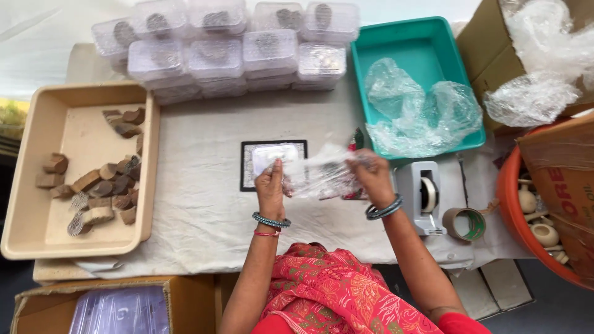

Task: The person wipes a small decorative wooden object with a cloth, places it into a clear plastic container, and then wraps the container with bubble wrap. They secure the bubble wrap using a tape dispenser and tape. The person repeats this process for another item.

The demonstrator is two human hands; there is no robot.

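Observation:
My left hand [270, 184] and my right hand [369, 172] hold a clear plastic bag [322, 176] stretched between them above the white cloth-covered table [204, 198]. Something dark shows inside the bag, too blurred to name. Just beyond my left hand lies a small black-framed tray [250, 162] with a white patterned inside. Both wrists wear bangles.
A beige tray [37, 210] of brown wooden stamp blocks [102, 185] sits left. Stacked clear lidded boxes [223, 49] line the back. A teal tray [427, 46] holds crumpled plastic. Tape dispenser [424, 195], tape roll [465, 224], orange tub [513, 210] and cardboard boxes stand right.

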